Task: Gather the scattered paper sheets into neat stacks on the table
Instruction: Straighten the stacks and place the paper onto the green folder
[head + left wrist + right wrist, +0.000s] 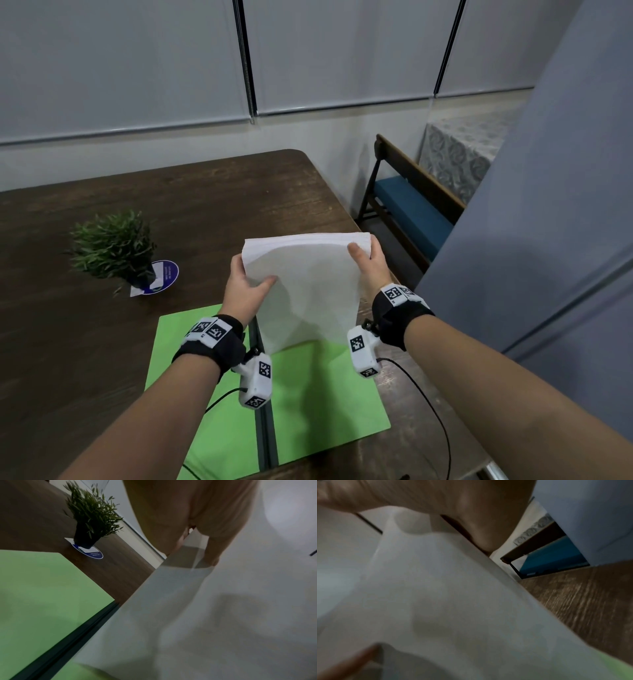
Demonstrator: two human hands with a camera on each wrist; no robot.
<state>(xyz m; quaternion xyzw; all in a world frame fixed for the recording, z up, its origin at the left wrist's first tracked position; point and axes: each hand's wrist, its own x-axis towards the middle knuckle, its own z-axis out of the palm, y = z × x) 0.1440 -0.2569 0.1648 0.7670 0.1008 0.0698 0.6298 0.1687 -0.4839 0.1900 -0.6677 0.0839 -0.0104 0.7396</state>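
A thick stack of white paper sheets [308,284] is held upright over the tabletop, lower edge resting on a bright green rectangular mat [308,394], top edges roughly level and fanned a little toward the far side. The sheets bow slightly in the middle.

The person's left hand [246,287] grips the stack's left edge, thumb across the near face, fingers behind. The right hand [368,263] grips the upper right corner the same way: thumb in front, fingers wrapped round the back. Both wrists wear black straps w/ white blocks carrying black-and-white square markers; thin black cables trail from them over the mat.

The green mat lies at the near edge of a dark brown wooden tabletop [171,212], and a dark strip runs through the mat's middle, front to back.

Well to the left of the stack, a small green leafy plant in a black pot [116,246] stands on a round blue label [168,274] and a white card.

Beyond the tabletop's right corner: a wooden bench w/ a blue cushion [411,209], set against the wall. Pale grey roller blinds [137,61] cover the wall behind.

The wrist views are blurred; they show mostly white paper, skin, and bits of mat and wood.
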